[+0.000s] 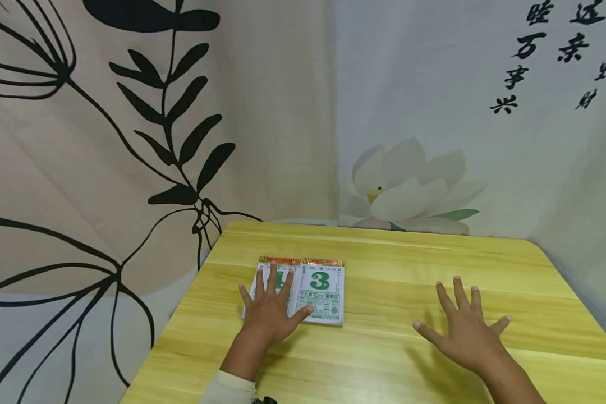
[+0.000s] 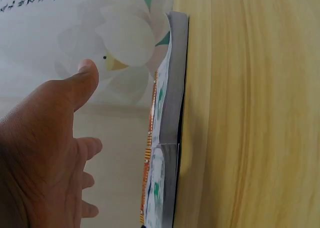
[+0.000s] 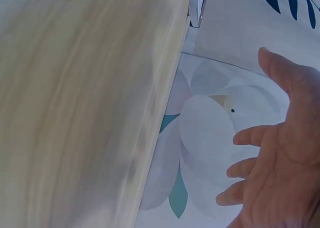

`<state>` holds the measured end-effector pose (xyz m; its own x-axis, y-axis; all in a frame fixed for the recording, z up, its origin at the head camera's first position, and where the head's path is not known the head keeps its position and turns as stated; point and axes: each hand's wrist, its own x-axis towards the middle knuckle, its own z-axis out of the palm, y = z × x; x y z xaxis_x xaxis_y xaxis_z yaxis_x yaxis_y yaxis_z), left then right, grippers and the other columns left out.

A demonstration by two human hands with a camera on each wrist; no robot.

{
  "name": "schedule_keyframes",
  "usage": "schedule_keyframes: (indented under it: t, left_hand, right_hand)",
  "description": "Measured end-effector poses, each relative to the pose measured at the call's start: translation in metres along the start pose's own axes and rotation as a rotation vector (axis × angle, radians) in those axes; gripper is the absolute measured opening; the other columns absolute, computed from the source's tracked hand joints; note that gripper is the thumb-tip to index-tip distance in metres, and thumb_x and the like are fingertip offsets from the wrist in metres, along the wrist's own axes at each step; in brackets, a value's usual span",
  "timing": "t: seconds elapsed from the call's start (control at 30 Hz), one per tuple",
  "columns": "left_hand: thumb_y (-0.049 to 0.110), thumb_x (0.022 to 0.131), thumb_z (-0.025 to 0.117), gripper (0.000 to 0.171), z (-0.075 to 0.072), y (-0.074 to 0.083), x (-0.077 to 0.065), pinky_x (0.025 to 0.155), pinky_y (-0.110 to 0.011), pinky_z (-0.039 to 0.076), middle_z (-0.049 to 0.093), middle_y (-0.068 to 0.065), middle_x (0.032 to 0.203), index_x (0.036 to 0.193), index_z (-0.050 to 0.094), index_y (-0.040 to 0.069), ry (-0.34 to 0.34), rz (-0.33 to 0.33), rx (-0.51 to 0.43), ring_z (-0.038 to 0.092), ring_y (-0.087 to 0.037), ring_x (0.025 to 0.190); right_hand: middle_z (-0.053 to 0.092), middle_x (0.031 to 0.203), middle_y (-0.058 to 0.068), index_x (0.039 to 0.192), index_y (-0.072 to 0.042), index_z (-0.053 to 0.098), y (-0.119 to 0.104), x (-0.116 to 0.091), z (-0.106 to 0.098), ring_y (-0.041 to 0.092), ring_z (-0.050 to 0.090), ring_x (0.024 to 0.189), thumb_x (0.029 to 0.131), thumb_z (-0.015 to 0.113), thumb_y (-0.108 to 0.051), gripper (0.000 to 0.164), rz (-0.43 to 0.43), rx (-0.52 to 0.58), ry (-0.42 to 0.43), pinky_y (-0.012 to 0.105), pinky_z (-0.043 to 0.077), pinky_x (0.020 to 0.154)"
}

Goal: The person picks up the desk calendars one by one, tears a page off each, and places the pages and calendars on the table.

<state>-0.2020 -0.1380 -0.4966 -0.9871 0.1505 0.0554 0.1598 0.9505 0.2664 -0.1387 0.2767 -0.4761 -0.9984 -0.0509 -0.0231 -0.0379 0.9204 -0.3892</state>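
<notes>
Two thick tear-off calendars lie side by side, the right calendar (image 1: 319,292) showing a green 3. The left calendar (image 1: 253,284) is partly covered from the head camera by my left hand (image 1: 269,317), whose fingers are spread. In the left wrist view that hand (image 2: 55,148) hovers apart from the calendar pads (image 2: 172,83), holding nothing. My right hand (image 1: 467,334) is over the right part of the table, fingers splayed and nothing in them. The right wrist view also shows the hand (image 3: 285,158) raised off the tabletop, with a calendar's edge (image 3: 199,8) far off.
The yellow wood-grain table (image 1: 384,359) has a rounded far edge near a pale curtain (image 1: 283,112) printed with black plants. A lotus print (image 1: 409,185) and dark characters mark the right-hand cloth. My left cuff (image 1: 229,387) is pale, with a dark item beside it.
</notes>
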Motion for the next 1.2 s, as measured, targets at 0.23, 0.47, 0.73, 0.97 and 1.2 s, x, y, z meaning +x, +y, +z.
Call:
schedule_keyframes:
  t: [0.23,0.47,0.73,0.97,1.2]
  left_hand:
    - [0.082,0.098,0.056,0.097,0.002,0.001,-0.002,0.120,-0.093,0.004,0.012,-0.020,0.184,0.173,0.034,0.025,-0.024,-0.003,0.026,0.010,-0.058,0.167]
    - [0.080,0.101,0.050,0.092,0.011,0.003,-0.002,0.121,-0.092,0.003,0.022,-0.017,0.183,0.173,0.034,0.025,-0.107,-0.028,0.010,0.015,-0.057,0.167]
    - [0.070,0.110,0.043,0.081,0.017,0.008,-0.001,0.125,-0.088,0.006,0.032,-0.018,0.179,0.171,0.038,0.017,-0.089,-0.048,-0.065,0.015,-0.053,0.168]
    - [0.069,0.111,0.040,0.083,0.022,0.014,0.000,0.126,-0.087,0.005,0.024,-0.021,0.181,0.170,0.038,0.011,-0.118,-0.072,-0.102,0.008,-0.054,0.169]
    - [0.066,0.112,0.040,0.080,0.028,0.016,0.006,0.126,-0.086,0.004,0.022,-0.023,0.181,0.169,0.040,0.010,-0.131,-0.099,-0.099,0.007,-0.054,0.169]
  right_hand:
    - [-0.003,0.181,0.031,0.174,-0.007,0.023,-0.015,0.001,0.002,0.072,-0.005,0.159,0.097,0.066,-0.076,0.112,-0.036,0.061,-0.013,0.106,-0.010,0.087]
    - [0.005,0.180,0.034,0.174,-0.008,0.023,-0.038,0.007,0.008,0.069,0.013,0.159,0.101,0.063,-0.072,0.105,-0.069,0.154,-0.131,0.101,0.016,0.099]
    - [0.022,0.177,0.034,0.172,-0.001,0.025,-0.063,0.025,0.019,0.063,0.021,0.161,0.108,0.066,-0.053,0.092,-0.114,0.420,-0.256,0.085,0.028,0.120]
    - [0.035,0.172,0.032,0.170,-0.001,0.032,-0.080,0.041,0.028,0.056,0.049,0.147,0.108,0.067,-0.049,0.085,-0.074,0.577,-0.337,0.068,0.054,0.107]
    - [0.047,0.161,0.030,0.167,-0.002,0.037,-0.096,0.060,0.042,0.049,0.059,0.139,0.108,0.067,-0.048,0.080,-0.001,0.667,-0.370,0.066,0.055,0.105]
